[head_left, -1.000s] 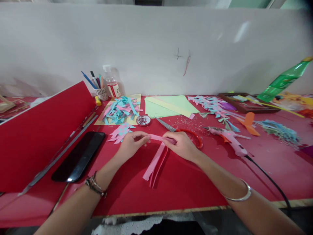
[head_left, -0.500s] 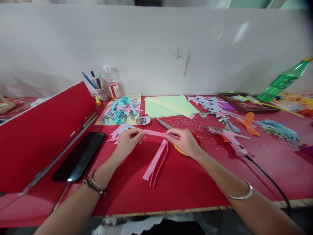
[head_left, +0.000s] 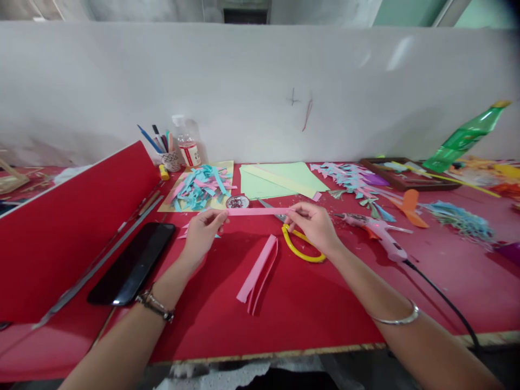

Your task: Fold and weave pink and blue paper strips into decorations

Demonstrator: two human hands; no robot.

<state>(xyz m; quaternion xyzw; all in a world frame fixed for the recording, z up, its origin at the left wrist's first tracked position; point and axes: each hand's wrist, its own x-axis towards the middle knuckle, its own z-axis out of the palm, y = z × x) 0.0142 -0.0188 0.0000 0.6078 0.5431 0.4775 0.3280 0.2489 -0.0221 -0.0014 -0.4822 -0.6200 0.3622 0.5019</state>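
A narrow pink paper strip (head_left: 258, 212) is stretched level between my two hands, above the red tabletop. My left hand (head_left: 205, 230) pinches its left end, and my right hand (head_left: 312, 225) pinches the right end. Beneath the strip lies a folded bundle of pink paper strips (head_left: 258, 273). Scissors with yellow handles (head_left: 303, 254) rest on the table under my right hand, which partly covers them. Close to my left hand, a few pink and blue cut pieces (head_left: 182, 232) stick out, mostly hidden behind it.
A pile of blue and pink paper strips (head_left: 201, 187) lies at the back left, beside green paper sheets (head_left: 268, 184). A phone (head_left: 132, 265) and a red board (head_left: 77, 233) are on the left. To the right lie a pink glue gun (head_left: 377, 233), its cord, and a leaning green bottle (head_left: 465, 138).
My hands have moved apart, so more of the pink strip shows, pulled straight. My right hand has shifted right, uncovering the yellow scissor handle. The view has tilted up slightly.
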